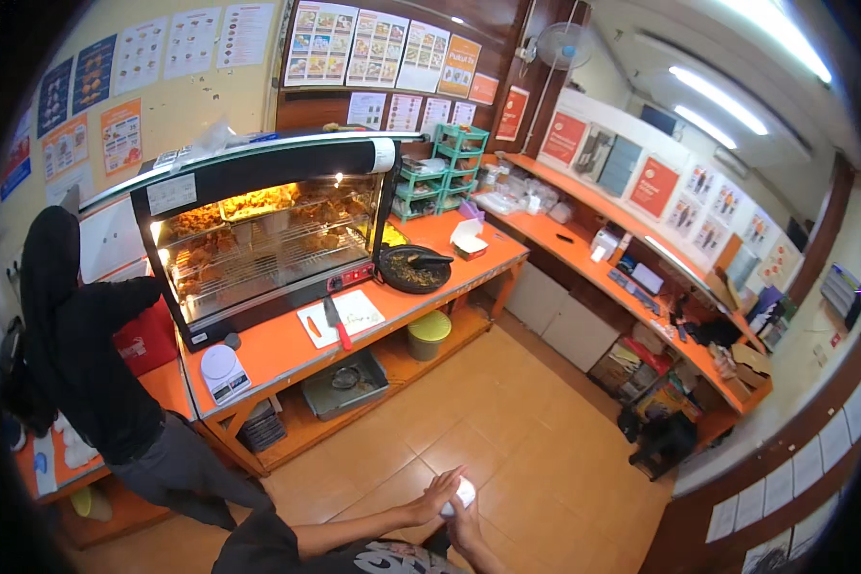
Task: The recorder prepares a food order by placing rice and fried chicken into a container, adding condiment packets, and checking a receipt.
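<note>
My left hand (435,499) and my right hand (466,529) are together in front of my body at the lower middle of the head view. Between them is a small white rounded object (463,495), its kind too unclear to tell. The left fingers lie across one side of it, and the right hand wraps it from the other. Both palms are hidden. Beyond my hands, on the orange counter, a knife with a red handle (338,323) lies on a white cutting board (357,312). A dark stone mortar (404,273) stands to the right of the board.
A co-worker in black (96,316) stands at the left beside a lit glass food warmer (268,239). A white kitchen scale (223,371) sits at the counter's front. Below are a grey tub (373,392) and a lidded bucket (430,335). Another orange counter (584,244) runs along the right.
</note>
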{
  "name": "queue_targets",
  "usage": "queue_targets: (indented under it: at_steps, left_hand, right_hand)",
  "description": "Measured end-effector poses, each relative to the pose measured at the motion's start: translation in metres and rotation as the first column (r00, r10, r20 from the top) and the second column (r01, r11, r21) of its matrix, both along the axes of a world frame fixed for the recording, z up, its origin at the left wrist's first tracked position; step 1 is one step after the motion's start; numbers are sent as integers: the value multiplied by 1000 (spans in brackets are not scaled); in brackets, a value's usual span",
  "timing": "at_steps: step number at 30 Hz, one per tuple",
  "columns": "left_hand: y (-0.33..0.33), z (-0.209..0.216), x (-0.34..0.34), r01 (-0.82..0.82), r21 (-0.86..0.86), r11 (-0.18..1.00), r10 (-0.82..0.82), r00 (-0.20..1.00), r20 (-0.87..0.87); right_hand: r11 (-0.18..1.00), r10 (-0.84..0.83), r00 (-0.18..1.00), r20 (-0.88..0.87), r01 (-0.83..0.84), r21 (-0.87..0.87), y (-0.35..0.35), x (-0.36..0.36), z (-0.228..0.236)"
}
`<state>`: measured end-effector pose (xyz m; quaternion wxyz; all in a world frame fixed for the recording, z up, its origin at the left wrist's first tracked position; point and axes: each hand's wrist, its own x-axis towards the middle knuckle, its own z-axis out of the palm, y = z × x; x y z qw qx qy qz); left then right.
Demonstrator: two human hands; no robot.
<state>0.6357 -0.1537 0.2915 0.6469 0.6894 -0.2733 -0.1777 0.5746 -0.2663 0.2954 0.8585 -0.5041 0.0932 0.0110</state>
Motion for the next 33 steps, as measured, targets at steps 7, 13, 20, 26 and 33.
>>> queue_targets:
  at_steps: [7, 13, 20, 26, 33]
  left_hand:
    - [-132, 12, 128, -113, 359, 926, -10, 946, 324]
    - [-205, 41, 205, -149, 231, 962, 122, 985, 126]
    - [-256, -19, 340, -143, 73, 987, 145, 989, -21]
    - [-283, -30, 500, 6, -5, 1000, -7, 961, -277]
    - [-299, -3, 659, -104, 75, 992, 107, 994, -35]
  right_hand:
    - [992, 104, 988, -110, -111, -55, -149, 124, 41]
    - [966, 255, 965, -57, -251, 63, -232, 226, 41]
    - [917, 373, 918, -134, -387, -96, -291, 374, 17]
    - [851, 418, 880, -227, -466, -241, -328, 532, 20]
    - [857, 478, 794, -375, -515, 2, -362, 730, 42]
